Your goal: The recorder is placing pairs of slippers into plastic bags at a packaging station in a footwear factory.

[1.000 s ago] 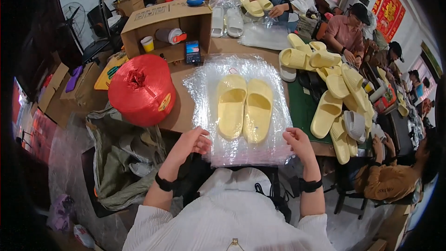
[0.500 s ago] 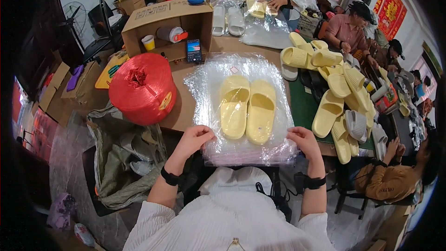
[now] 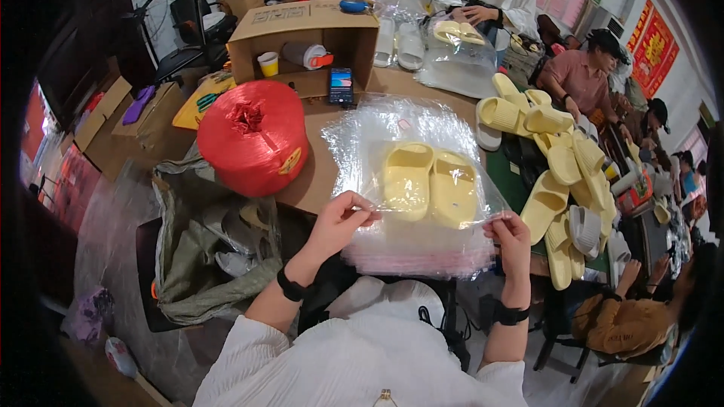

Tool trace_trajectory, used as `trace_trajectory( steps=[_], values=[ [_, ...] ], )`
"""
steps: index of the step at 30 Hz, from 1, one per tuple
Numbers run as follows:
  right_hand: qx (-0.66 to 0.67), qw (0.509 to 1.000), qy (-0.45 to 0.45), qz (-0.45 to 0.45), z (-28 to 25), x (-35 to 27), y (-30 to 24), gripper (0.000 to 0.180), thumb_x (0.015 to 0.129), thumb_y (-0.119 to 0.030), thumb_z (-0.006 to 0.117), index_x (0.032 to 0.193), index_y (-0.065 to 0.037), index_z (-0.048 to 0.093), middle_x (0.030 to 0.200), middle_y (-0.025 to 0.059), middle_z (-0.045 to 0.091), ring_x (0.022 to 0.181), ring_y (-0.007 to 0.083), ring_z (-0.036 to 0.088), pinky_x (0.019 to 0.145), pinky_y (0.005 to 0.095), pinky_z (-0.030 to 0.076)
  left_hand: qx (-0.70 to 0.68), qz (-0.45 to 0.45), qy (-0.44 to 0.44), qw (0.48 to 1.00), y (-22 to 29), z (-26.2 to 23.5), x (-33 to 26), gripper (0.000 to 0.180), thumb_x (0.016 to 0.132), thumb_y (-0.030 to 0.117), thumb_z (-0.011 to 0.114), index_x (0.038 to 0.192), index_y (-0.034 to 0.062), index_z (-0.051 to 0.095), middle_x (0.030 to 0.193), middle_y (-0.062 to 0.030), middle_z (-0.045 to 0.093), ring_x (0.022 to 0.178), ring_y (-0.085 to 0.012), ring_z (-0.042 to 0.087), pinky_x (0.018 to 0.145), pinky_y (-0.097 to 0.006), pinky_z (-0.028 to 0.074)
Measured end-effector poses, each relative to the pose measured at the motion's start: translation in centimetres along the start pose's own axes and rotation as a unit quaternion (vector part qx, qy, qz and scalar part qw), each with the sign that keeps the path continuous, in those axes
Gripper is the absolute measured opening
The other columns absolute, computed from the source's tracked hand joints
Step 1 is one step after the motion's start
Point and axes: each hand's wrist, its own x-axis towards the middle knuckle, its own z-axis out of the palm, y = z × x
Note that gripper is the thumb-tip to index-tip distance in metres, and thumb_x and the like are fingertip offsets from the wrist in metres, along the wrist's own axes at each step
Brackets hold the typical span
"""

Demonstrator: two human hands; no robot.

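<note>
A pair of pale yellow slippers [image 3: 430, 183] lies side by side inside a clear plastic bag [image 3: 411, 147] on top of a stack of more clear bags [image 3: 418, 252] at the table's near edge. My left hand [image 3: 343, 218] pinches the bag's open near edge at its left corner. My right hand [image 3: 509, 235] pinches the same edge at its right corner. The edge is stretched taut between both hands and lifted a little off the stack.
A big red spool of twine [image 3: 253, 136] stands left of the bag. Behind it is an open cardboard box [image 3: 302, 34] and a phone [image 3: 341, 84]. Several loose yellow slippers [image 3: 550, 158] pile up on the right. Other people sit across and to the right. A grey sack [image 3: 204, 249] hangs at the left.
Both hands have closed on the bag's near edge and lifted it, pulling it taut. Before, they lay flat on the plastic at the near corners.
</note>
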Motion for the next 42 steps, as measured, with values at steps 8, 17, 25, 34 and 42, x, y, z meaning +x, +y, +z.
trace_trajectory(
  steps=[8,17,25,34,42],
  values=[
    [0.233,0.963,0.129,0.031,2.9,-0.9,4.7,0.020,0.091,-0.008,0.064,0.106,-0.002,0.054,0.103,0.0062,0.060,0.087,0.0124,0.060,0.077,0.0272,0.050,0.089,0.175,0.007,0.981,-3.6,2.1,-0.6,0.011,0.088,-0.001,0.063,0.096,0.0009,0.056,0.100,-0.0037,0.059,0.095,-0.0093,0.058,0.083,-0.026,0.050],
    [0.002,0.991,0.116,0.066,6.0,-1.8,6.3,0.047,0.080,-0.002,0.073,0.117,0.006,0.045,0.113,0.0155,0.057,0.099,0.0198,0.058,0.087,0.0308,0.048,-0.096,-0.014,0.189,0.977,-5.1,5.1,0.1,0.027,0.088,0.011,0.069,0.109,-0.0009,0.056,0.103,-0.0073,0.060,0.098,-0.0107,0.056,0.086,-0.027,0.047],
    [-0.038,0.976,0.130,-0.169,8.2,-3.7,4.1,0.056,0.084,0.000,0.069,0.130,0.000,0.039,0.123,0.0103,0.052,0.113,0.0171,0.052,0.098,0.0314,0.042,-0.284,-0.109,-0.068,0.950,-3.6,5.2,0.7,0.066,0.087,0.012,0.068,0.141,-0.0053,0.035,0.129,-0.0114,0.054,0.115,-0.0185,0.055,0.100,-0.032,0.043],
    [-0.110,0.981,0.017,-0.159,9.5,-6.1,3.3,0.066,0.081,-0.002,0.073,0.134,0.003,0.034,0.121,0.0123,0.049,0.113,0.0203,0.051,0.097,0.0325,0.042,-0.282,-0.067,-0.028,0.957,-1.4,7.2,-1.8,0.059,0.088,0.005,0.066,0.140,0.0010,0.038,0.129,-0.0078,0.055,0.116,-0.0169,0.055,0.099,-0.033,0.044],
    [-0.209,0.965,-0.034,-0.154,8.8,-4.1,0.6,0.060,0.076,-0.007,0.075,0.131,-0.003,0.049,0.133,0.0129,0.053,0.120,0.0275,0.053,0.092,0.0378,0.047,-0.038,0.248,0.289,0.924,0.7,-4.7,-6.2,0.054,0.090,0.004,0.063,0.138,-0.0004,0.040,0.130,-0.0105,0.054,0.115,-0.0201,0.054,0.100,-0.034,0.043]
  ],
)
